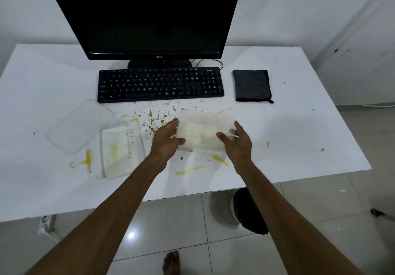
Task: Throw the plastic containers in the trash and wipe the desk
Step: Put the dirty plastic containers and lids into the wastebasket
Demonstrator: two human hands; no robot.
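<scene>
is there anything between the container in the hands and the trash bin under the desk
Only the desk itself: the trash bin sits on the floor partly under its near edge, right of the right hand. The held container, gripped also by the left hand, must clear that edge; otherwise nothing visible blocks it.

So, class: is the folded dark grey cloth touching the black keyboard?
Apart. The head view shows a bare strip of white desk between the black keyboard and the folded dark grey cloth.
</scene>
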